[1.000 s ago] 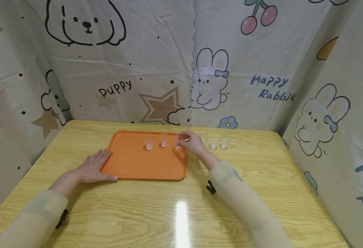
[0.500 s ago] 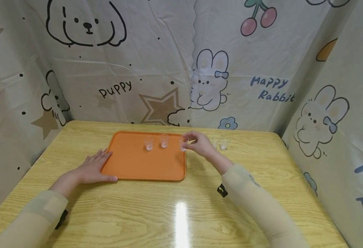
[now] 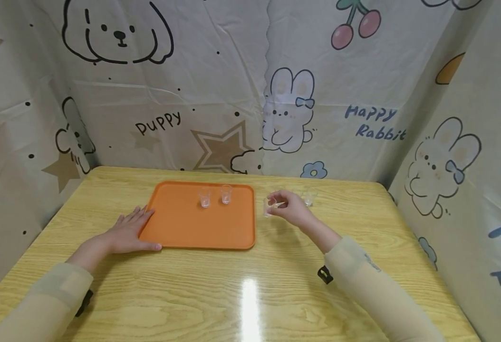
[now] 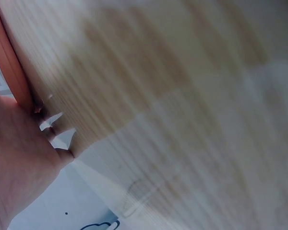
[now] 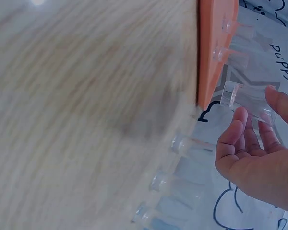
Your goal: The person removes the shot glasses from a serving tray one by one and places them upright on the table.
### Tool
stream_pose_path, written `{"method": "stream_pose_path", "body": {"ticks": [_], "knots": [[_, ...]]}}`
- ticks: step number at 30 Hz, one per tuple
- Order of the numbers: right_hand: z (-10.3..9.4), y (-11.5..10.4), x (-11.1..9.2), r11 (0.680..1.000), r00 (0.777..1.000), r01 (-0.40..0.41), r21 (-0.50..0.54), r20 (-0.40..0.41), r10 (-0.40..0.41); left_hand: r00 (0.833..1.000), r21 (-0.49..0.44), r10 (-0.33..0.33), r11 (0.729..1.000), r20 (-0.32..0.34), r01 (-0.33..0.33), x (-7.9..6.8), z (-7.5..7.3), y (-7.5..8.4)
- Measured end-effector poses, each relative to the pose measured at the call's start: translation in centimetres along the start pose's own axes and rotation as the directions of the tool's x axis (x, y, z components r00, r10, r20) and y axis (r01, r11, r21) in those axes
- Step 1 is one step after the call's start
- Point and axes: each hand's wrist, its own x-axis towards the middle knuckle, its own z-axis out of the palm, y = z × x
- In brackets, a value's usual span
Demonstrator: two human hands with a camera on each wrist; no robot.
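Note:
My right hand (image 3: 291,209) pinches a small clear shot glass (image 5: 247,98) between thumb and fingers. The glass is above the table, just off the right edge of an orange tray (image 3: 190,228). Two more clear glasses, one at the left (image 3: 205,198) and one at the right (image 3: 226,194), stand upright near the tray's back edge. At the tray's left side rests my left hand (image 3: 126,232), fingers spread along the rim and thumb at the front corner. In the left wrist view that hand (image 4: 24,153) touches the orange rim.
Behind my right hand, a row of three clear glasses stands on the wooden table, the nearest glass (image 5: 192,146) best seen in the right wrist view; my hand partly hides them from the head. A printed curtain (image 3: 216,85) closes off the back and sides.
My right hand has lifted the shot glass from over the tray's right end and carried it right and nearer, past the rim. My left hand stays put.

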Motion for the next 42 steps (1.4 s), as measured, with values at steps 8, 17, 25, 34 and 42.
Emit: {"method": "stream_pose_path", "body": {"ticks": [8, 17, 25, 34, 42], "knots": [[-0.1, 1.6, -0.9, 0.999, 1.0, -0.024, 0.034, 0.001, 0.024, 1.0, -0.023, 0.009, 1.0, -0.028, -0.01, -0.3, -0.2, 0.3], [-0.1, 3.1, -0.8, 0.997, 0.998, -0.066, 0.045, -0.022, 0.067, 1.0, -0.012, 0.001, 1.0, -0.011, -0.002, -0.3, 0.0, -0.1], [-0.4, 3.5, -0.7, 0.995, 0.995, -0.093, 0.036, -0.03, 0.094, 1.0, -0.017, 0.001, 1.0, -0.003, -0.001, -0.4, -0.1, 0.0], [-0.5, 3.3, -1.2, 0.996, 0.996, -0.086, -0.009, -0.028, 0.086, 1.0, -0.013, 0.0, 1.0, 0.005, 0.0, -0.1, -0.1, -0.1], [-1.3, 2.8, -1.4, 0.997, 0.996, -0.074, -0.034, -0.044, 0.072, 1.0, -0.005, 0.003, 1.0, 0.004, -0.003, 0.2, 0.1, -0.3]]}}
